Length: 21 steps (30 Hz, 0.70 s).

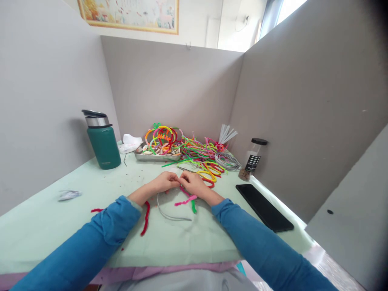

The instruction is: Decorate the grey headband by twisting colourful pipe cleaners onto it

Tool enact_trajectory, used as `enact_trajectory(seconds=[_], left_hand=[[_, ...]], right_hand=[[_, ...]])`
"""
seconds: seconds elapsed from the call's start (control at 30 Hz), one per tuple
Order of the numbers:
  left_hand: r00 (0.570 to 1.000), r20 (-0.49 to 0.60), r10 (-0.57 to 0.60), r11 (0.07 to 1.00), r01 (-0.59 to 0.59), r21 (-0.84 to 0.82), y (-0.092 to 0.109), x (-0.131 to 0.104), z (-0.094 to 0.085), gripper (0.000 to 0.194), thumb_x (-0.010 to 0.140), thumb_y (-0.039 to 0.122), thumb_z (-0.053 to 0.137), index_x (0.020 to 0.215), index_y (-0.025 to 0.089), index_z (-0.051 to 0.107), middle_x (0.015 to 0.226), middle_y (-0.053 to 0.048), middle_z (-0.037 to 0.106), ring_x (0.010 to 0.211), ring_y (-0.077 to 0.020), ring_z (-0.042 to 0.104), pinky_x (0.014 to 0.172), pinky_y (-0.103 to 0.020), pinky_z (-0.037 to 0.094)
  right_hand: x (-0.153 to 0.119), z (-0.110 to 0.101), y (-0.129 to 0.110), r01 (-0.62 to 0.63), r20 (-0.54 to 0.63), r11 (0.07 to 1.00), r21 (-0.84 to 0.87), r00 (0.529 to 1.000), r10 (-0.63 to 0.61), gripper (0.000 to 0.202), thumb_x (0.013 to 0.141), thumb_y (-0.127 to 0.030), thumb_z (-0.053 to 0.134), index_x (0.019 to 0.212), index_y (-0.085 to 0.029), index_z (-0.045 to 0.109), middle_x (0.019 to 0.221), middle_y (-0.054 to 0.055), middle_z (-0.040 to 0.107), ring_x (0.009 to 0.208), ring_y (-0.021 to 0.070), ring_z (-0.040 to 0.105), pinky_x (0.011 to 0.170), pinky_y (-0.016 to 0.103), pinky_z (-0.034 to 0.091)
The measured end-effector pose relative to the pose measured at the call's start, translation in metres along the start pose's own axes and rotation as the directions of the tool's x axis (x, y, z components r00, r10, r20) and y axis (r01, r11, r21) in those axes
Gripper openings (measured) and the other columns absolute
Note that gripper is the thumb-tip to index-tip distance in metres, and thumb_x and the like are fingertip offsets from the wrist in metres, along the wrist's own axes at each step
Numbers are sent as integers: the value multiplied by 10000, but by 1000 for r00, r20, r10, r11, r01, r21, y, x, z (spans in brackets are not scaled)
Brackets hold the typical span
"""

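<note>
My left hand (pixel 165 182) and my right hand (pixel 193 184) meet over the middle of the table, fingertips pinched together. A pink pipe cleaner (pixel 185 201) comes out below my right hand, and a green pipe cleaner end (pixel 194 207) lies beside it. What my left fingertips pinch is hidden. A curved grey wire (pixel 169 217) runs from under my left hand down onto the tabletop. Near my left forearm lies a red pipe cleaner (pixel 146 220). Just beyond my right hand are scissors (pixel 184 169), partly covered, and looped yellow and red pipe cleaners (pixel 209 176).
A metal tray (pixel 157 157) with colourful pieces stands at the back, next to a heap of pipe cleaners (pixel 200 149) and a grey wire coil (pixel 227 161). A green bottle (pixel 104 147) is at left. On the right are a clear jar (pixel 253 159) and black phone (pixel 263 208).
</note>
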<state>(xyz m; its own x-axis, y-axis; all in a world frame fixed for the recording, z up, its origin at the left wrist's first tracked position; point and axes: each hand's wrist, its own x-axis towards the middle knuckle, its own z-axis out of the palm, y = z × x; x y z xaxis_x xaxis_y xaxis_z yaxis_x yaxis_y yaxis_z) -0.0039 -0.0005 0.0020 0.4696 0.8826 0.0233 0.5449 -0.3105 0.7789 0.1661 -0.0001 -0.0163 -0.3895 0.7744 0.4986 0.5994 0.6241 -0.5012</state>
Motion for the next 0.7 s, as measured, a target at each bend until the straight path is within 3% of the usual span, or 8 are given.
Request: enact_trajectory(seconds=[0.7], left_hand=[[1000,1,15,999,-15,34,1,0,0,325,691,440,540,808,138,569,568,40,480,406,-60,395,381,-187,337]], right_hand=[[1,0,2,16,16,1000,-20,1000,-16,227,846,-342,448,759,-174,573,682,11,597,608,116,473,538,215,270]])
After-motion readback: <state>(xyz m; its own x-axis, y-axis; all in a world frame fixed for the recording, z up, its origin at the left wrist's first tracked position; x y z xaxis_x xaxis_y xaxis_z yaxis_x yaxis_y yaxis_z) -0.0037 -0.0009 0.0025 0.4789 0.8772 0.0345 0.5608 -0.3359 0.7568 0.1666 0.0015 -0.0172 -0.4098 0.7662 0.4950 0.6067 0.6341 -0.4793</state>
